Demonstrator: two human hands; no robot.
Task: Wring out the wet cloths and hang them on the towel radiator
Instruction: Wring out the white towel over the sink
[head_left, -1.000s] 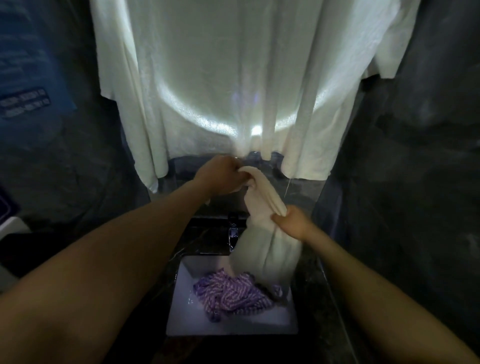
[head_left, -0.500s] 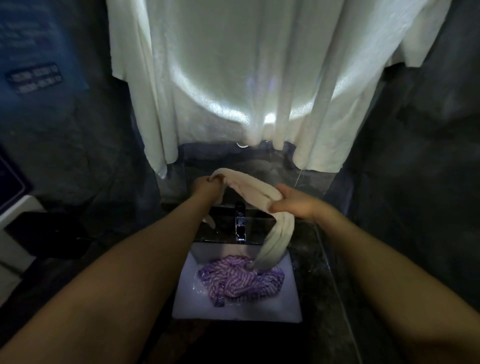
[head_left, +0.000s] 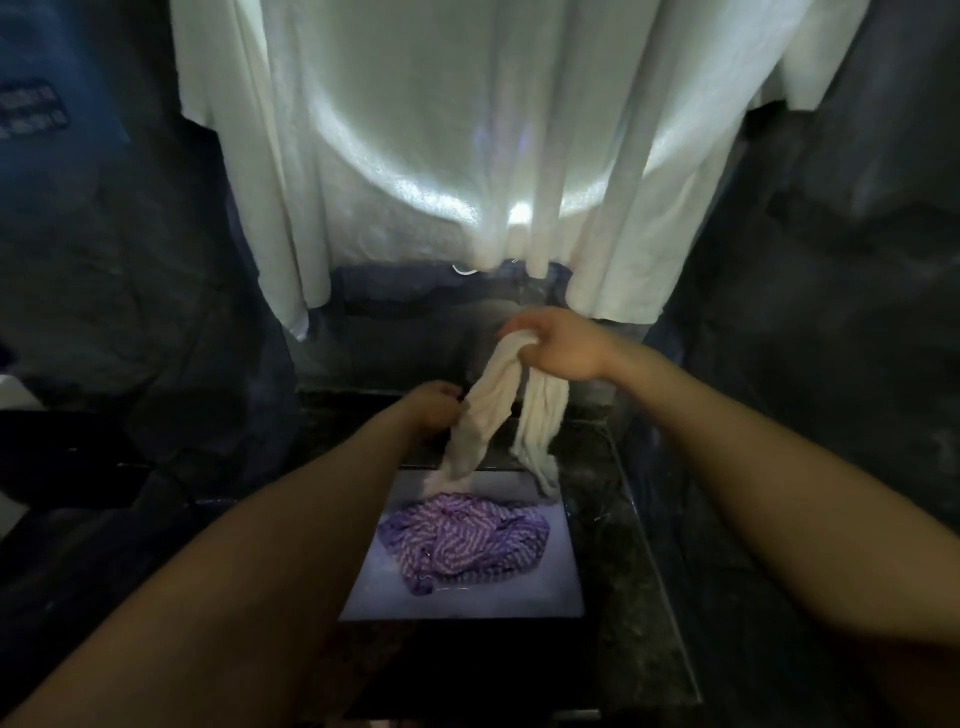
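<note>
A wet cream cloth (head_left: 488, 410) hangs folded over the white sink (head_left: 561, 592), its two ends drooping down. My right hand (head_left: 558, 345) grips its top at the fold, raised above the sink's back edge. My left hand (head_left: 434, 405) holds the left strand lower down. A purple and white striped cloth (head_left: 462, 545) lies crumpled in the sink basin. The towel radiator is hidden behind a large white towel (head_left: 441, 145) hanging straight ahead.
Dark stone counter (head_left: 639, 561) surrounds the sink, with dark walls on both sides. The faucet is hidden behind the hanging cream cloth. A blue object with pale lettering (head_left: 31, 109) sits at the far left.
My right hand has risen and taken the cloth's top; my left hand has dropped lower along the left strand. The cloth now hangs doubled instead of stretched between the hands.
</note>
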